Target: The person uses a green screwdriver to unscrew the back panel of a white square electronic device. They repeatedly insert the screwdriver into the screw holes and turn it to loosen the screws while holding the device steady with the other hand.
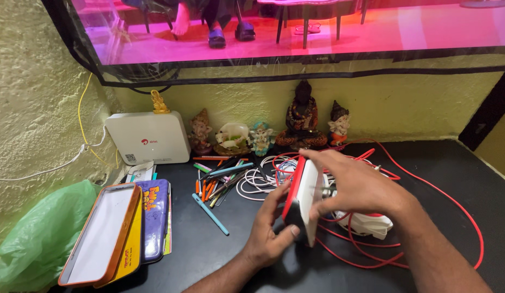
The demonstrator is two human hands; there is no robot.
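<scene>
Red-and-white, a flat extension box [302, 199] is held on edge above the black table [220, 255], just over a tangle of red cable [426, 184] and white cords [252, 187]. The left hand [271, 230] is closed on its lower edge from below, while the right hand [355, 184] is curled over its top and far face. A handling or turning step is judged to be in hand. Firm support from both hands is called for next, and the trailing cable must be kept free of the pens [214, 184] nearby.

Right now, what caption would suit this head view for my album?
Both hands, left and right, hold a red-and-white box upright over tangled red cable on a black table.
</scene>
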